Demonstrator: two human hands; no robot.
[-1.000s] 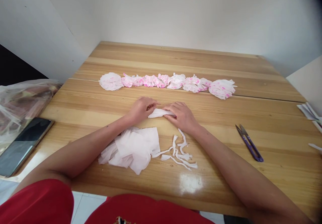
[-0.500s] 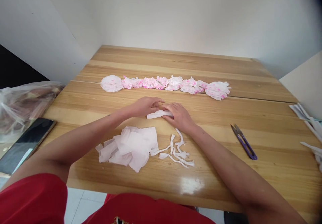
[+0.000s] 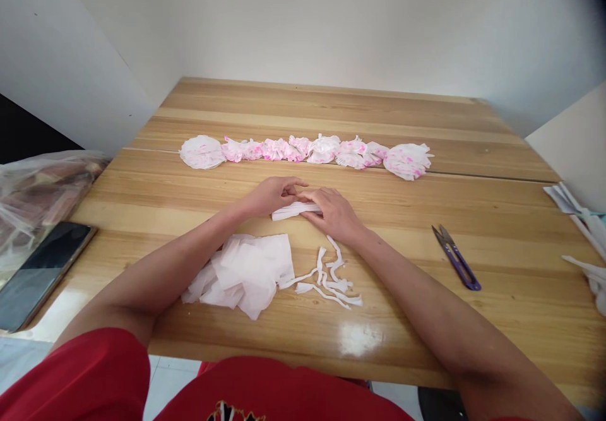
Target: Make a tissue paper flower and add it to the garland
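A narrow, folded strip of thin white paper (image 3: 290, 211) lies low over the light-brown wooden table (image 3: 407, 345), directly in front of the person. The right hand (image 3: 337, 214) grasps its right end, thumb on the near side and fingers on the far side. The left hand (image 3: 274, 194) curls along the strip's far edge; its fingertips are partly hidden, so whether it pinches the paper or only rests against it is unclear.

The folds look vulnerable: no tie is visible around them, so a slackened right grip could let them spread, and an uneven pull between the hands could crease or tear the paper. The loose pile of thin white paper sheets (image 3: 250, 266) lies beside the left forearm, where a backward sweep might scatter it. The tangled, thin white strips (image 3: 330, 282) near the right wrist could catch and drag. Beyond the hands, the row of ruffled pink-and-white puffs (image 3: 324, 149) could be crushed by a forward push. The purple-handled metal snips (image 3: 458, 260) could nick a careless finger, their blades pointing away from the person.
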